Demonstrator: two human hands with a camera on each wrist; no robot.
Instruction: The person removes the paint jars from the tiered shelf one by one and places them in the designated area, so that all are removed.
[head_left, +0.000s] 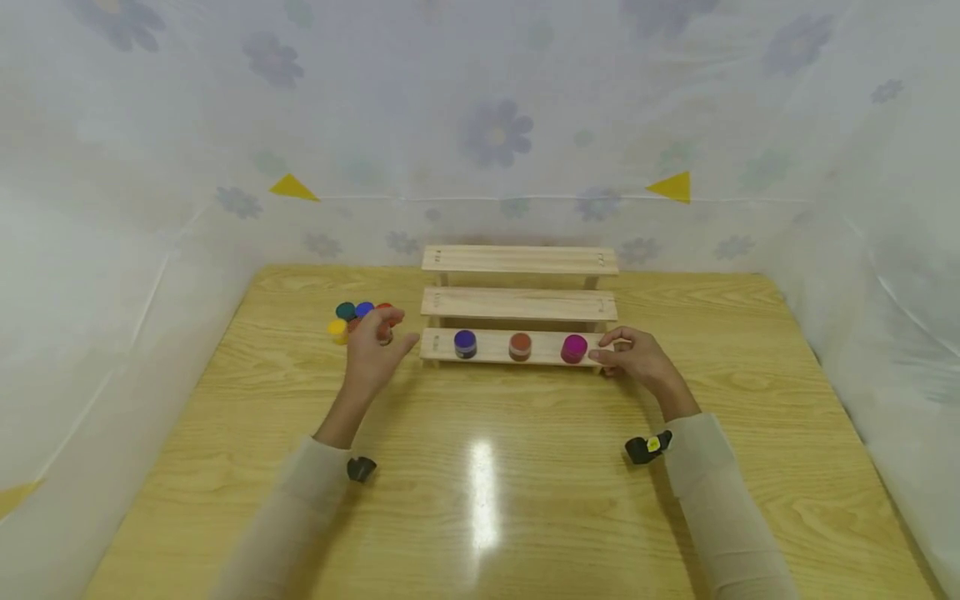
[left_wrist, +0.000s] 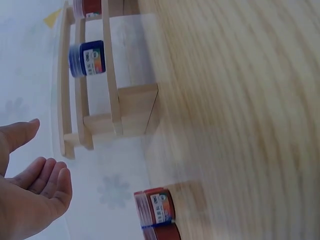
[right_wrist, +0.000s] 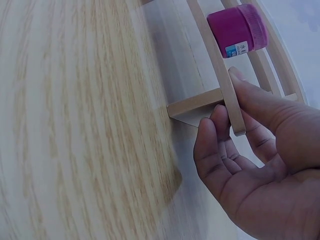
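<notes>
A three-step wooden rack (head_left: 517,304) stands at the table's far side. Along its lowest step sit a purple-blue paint jar (head_left: 465,344), an orange-brown paint jar (head_left: 520,347) and a magenta paint jar (head_left: 574,349). My right hand (right_wrist: 260,165) pinches the right end of that step, thumb on top and fingers curled beneath, just beside the magenta jar. My left hand (head_left: 371,350) hovers left of the rack with thumb and fingers spread apart, nothing between them. Partly hidden behind it is a cluster of paint jars, among them a yellow jar (head_left: 338,332) and a green jar (head_left: 345,311).
The wood-grain table (head_left: 480,467) carries everything. Flower-patterned white sheeting (head_left: 495,125) encloses its back and sides, with two yellow triangles on the back. The rack's middle step (head_left: 517,303) and top step (head_left: 517,259) rise behind the jars.
</notes>
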